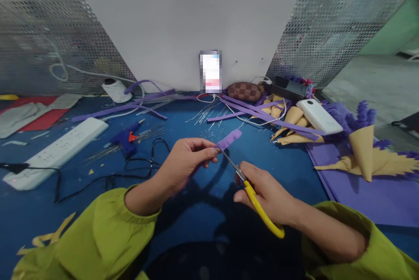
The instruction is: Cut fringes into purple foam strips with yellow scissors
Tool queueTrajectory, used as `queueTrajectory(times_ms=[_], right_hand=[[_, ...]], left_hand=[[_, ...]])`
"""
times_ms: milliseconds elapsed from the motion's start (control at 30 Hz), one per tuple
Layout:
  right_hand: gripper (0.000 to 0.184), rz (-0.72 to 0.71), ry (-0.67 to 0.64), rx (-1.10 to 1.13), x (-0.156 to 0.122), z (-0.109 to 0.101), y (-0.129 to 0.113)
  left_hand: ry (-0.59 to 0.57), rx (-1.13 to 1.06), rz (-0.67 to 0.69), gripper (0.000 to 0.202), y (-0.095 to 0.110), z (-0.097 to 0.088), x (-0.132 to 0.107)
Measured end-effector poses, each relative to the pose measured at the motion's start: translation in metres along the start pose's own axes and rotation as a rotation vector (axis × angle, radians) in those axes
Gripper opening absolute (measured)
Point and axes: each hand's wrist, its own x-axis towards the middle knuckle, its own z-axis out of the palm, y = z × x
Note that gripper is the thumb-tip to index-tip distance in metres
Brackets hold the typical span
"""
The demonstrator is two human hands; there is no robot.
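Note:
Between the thumb and fingers of my left hand (193, 157) is a purple paper strip (231, 139), its free end pointing up and right. The strip's lower edge looks finely notched. My right hand (262, 188) grips yellow-handled scissors (262, 210). Their blades reach up and left to the strip's lower edge, close to my left fingertips. Whether the blades are fully closed I cannot make out. Both hands are above the blue tabletop (203, 223).
A white power strip (59, 151) and a blue glue gun (126, 140) with a black cord lie left. Thin wires (209, 114) and purple strips (262, 116) lie behind. A phone (211, 72) leans on the panel. Purple sheets (353, 201), paper cones (362, 149) and a white power bank (319, 116) are right.

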Motion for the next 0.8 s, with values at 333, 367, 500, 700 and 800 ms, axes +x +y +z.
queueTrajectory(times_ms=[333,367,500,700,800], right_hand=[[0.051,-0.024,-0.029,0.011,-0.0005,-0.0015,-0.0004],[0.051,-0.023,-0.030,0.011,-0.0006,-0.0015,-0.0004],[0.050,-0.020,-0.033,0.029,-0.0009,-0.0016,-0.0010],[0.049,-0.005,-0.034,0.058,-0.0005,-0.0024,-0.0016],[0.050,-0.020,-0.028,0.075,0.0001,-0.0027,-0.0011]], left_hand=[[-0.014,0.086,0.045,0.017,-0.0015,-0.0064,0.0011],[-0.019,0.084,0.043,0.017,-0.0019,-0.0066,0.0012],[-0.018,0.078,0.033,0.014,-0.0019,-0.0065,0.0012],[-0.012,0.069,0.018,0.015,-0.0005,-0.0051,0.0021],[-0.012,0.067,0.017,0.015,-0.0005,-0.0049,0.0024]])
